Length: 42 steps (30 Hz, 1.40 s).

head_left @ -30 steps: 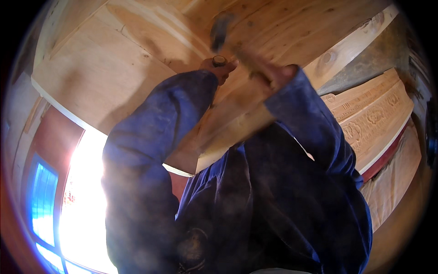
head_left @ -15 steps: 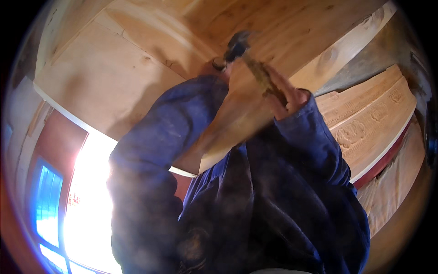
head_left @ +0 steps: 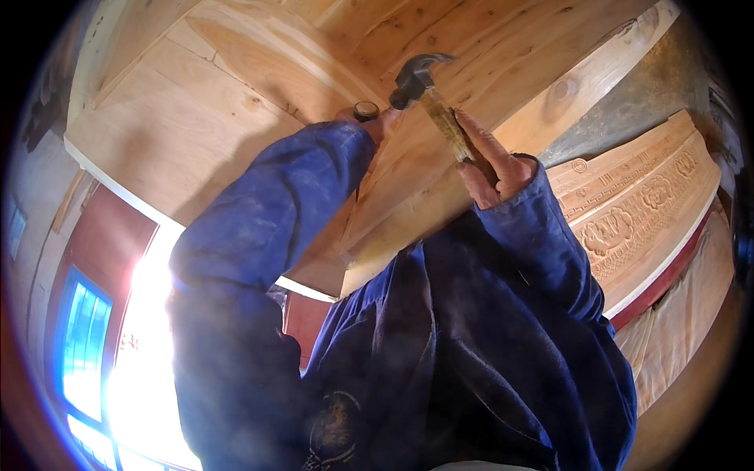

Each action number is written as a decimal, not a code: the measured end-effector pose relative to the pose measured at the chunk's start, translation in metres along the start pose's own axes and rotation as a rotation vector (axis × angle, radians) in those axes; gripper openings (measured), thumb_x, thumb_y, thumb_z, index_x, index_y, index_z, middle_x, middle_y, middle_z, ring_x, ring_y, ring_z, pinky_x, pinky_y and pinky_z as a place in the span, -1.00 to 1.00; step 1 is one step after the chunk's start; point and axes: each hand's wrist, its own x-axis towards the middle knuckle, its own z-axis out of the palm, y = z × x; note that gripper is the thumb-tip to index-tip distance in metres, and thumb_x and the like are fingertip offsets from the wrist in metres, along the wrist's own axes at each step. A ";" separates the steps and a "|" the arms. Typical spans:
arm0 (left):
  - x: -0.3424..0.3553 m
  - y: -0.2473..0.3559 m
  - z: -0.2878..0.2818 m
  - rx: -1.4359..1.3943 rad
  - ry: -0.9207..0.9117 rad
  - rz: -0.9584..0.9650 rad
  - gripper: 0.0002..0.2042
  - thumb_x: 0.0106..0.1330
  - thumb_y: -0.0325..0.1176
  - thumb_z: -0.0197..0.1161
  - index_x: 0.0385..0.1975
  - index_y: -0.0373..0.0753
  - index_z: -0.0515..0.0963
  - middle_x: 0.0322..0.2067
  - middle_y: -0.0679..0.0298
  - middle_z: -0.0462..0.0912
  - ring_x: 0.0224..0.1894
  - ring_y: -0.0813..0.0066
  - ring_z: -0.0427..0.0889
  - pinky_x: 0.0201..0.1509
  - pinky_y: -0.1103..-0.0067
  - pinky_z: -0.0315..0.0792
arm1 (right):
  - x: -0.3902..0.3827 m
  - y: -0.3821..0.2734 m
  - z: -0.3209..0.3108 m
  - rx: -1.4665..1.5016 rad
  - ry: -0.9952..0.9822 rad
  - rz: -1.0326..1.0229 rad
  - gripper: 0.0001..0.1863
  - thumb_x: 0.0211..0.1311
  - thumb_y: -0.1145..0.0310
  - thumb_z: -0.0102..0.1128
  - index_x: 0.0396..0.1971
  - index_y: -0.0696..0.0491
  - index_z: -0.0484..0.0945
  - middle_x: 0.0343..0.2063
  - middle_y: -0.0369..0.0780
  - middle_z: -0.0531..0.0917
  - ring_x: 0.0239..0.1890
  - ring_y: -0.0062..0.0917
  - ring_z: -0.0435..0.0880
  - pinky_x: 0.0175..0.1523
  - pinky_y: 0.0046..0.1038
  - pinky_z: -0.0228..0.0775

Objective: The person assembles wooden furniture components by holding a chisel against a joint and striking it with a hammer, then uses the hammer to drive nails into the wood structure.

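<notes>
My right hand (head_left: 496, 174) is closed round the wooden handle of a claw hammer (head_left: 448, 125), one finger stretched along the handle. The dark hammer head, claw pointing up and right, is right beside the fingers of my left hand (head_left: 383, 125). A round-faced watch (head_left: 365, 111) is on the left wrist. My left fingers look pressed together against the inside of a large pale wooden piece (head_left: 259, 74); whatever they pinch is too small or hidden to make out. Both arms are in blue sleeves.
A carved wooden panel (head_left: 628, 212) with relief patterns stands at the right, above a red strip and creased pale sheeting (head_left: 675, 314). At the left are a bright doorway (head_left: 149, 337) and a blue-framed window (head_left: 82, 345). A thick plank edge (head_left: 561, 98) runs along the wooden piece.
The hammer and right hand, blurred earlier, now show sharply in nearly the same place. My left forearm and wrist have shifted slightly left, the fingers still close to the hammer head.
</notes>
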 end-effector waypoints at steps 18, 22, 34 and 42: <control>0.061 -0.076 0.024 0.282 0.055 0.446 -0.62 0.21 0.02 0.43 -0.43 -0.22 0.58 -0.59 0.32 0.59 -0.53 0.46 0.55 -0.37 0.43 0.47 | 0.006 -0.032 -0.011 -0.207 -0.109 -0.136 -0.41 0.17 0.50 0.19 0.26 -0.03 0.47 -0.32 -0.05 0.72 -0.55 -0.27 0.68 -0.35 -0.40 0.53; 0.019 -0.038 0.020 0.068 -0.078 0.233 -0.64 0.21 -0.03 0.44 -0.45 -0.22 0.57 -0.59 0.28 0.60 -0.58 0.51 0.54 -0.47 0.47 0.43 | 0.012 -0.030 -0.013 0.156 0.053 0.061 -0.47 0.19 0.52 0.17 0.22 0.01 0.52 -0.39 -0.10 0.72 -0.68 -0.40 0.56 -0.47 -0.46 0.42; -0.009 0.000 0.018 0.371 0.091 0.120 -0.60 0.25 0.06 0.38 -0.46 -0.21 0.60 -0.56 0.27 0.60 -0.43 0.42 0.61 -0.29 0.44 0.46 | -0.015 0.013 0.007 0.093 0.042 0.096 -0.43 0.22 0.56 0.14 0.28 0.06 0.41 -0.14 -0.11 0.70 -0.65 -0.60 0.57 -0.48 -0.52 0.47; -0.021 -0.003 -0.022 -0.503 -0.063 0.144 -0.63 0.31 -0.12 0.39 -0.64 -0.09 0.41 -0.79 0.47 0.30 -0.83 0.66 0.19 -0.72 0.58 0.04 | -0.013 0.015 -0.005 0.136 0.029 0.154 -0.38 0.22 0.48 0.18 0.34 -0.06 0.37 -0.47 -0.15 0.66 -0.58 -0.45 0.63 -0.39 -0.47 0.50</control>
